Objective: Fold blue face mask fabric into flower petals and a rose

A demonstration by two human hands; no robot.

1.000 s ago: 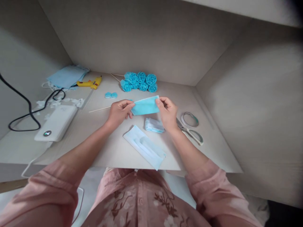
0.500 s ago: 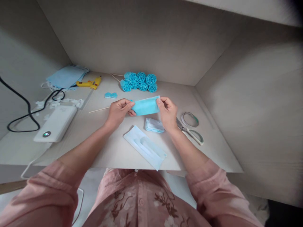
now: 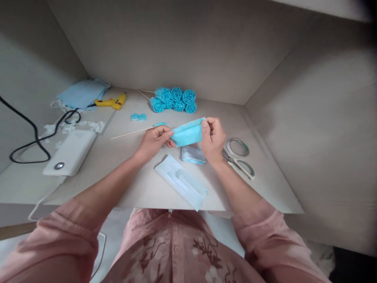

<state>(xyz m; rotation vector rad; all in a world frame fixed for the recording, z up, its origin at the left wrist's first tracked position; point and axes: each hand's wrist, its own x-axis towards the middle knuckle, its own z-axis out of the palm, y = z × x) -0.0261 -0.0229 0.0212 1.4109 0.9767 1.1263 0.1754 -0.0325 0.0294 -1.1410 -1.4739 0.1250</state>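
A blue piece of face-mask fabric [image 3: 188, 133] is stretched between my two hands above the table. My left hand [image 3: 154, 142] pinches its left end, while my right hand [image 3: 214, 137] grips the right end with curled fingers. Beyond my left hand lies a thin wooden stick [image 3: 129, 133] with a blue tip. Below the held piece is a small stack of folded mask pieces [image 3: 193, 155]. Nearer my body, a pale blue opened mask piece [image 3: 182, 181] lies at a slant. Scissors [image 3: 243, 167] rest beside my right wrist, their blades partly hidden.
Several blue fabric roses [image 3: 176, 100] lie at the back, with small blue cut pieces [image 3: 138, 117] in front. A yellow glue gun [image 3: 113, 102], a pile of masks [image 3: 84, 94], a white power bank [image 3: 70, 153] and a black cable [image 3: 37, 133] are left. A tape roll [image 3: 238, 147] lies right.
Both hands have shifted slightly right with the blue piece. My right hand has curled more and raised its end; more of the stick's blue tip shows.
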